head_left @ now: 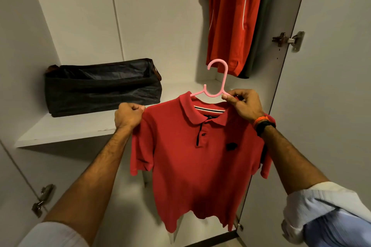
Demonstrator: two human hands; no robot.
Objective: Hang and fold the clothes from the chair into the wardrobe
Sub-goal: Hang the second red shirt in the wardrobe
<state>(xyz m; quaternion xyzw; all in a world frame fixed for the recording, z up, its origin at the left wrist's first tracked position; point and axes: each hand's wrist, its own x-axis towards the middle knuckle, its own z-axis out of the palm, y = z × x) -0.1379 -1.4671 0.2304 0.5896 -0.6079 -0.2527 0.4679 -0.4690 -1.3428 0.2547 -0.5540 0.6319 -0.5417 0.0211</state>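
Note:
A red polo shirt (192,164) hangs on a pink plastic hanger (217,78) in front of the open wardrobe. My left hand (128,115) grips the shirt's shoulder at the left. My right hand (244,104) pinches the hanger's right arm at the collar. The hook stands upright above the collar, free of any rail. The shirt's front faces me, with a dark placket and a small dark badge on the chest.
A dark fabric storage box (102,86) sits on the white shelf (66,130). An orange-red garment (230,16) hangs at the upper right inside the wardrobe, with a dark one behind it. The open right door (331,86) carries a metal hinge (289,40).

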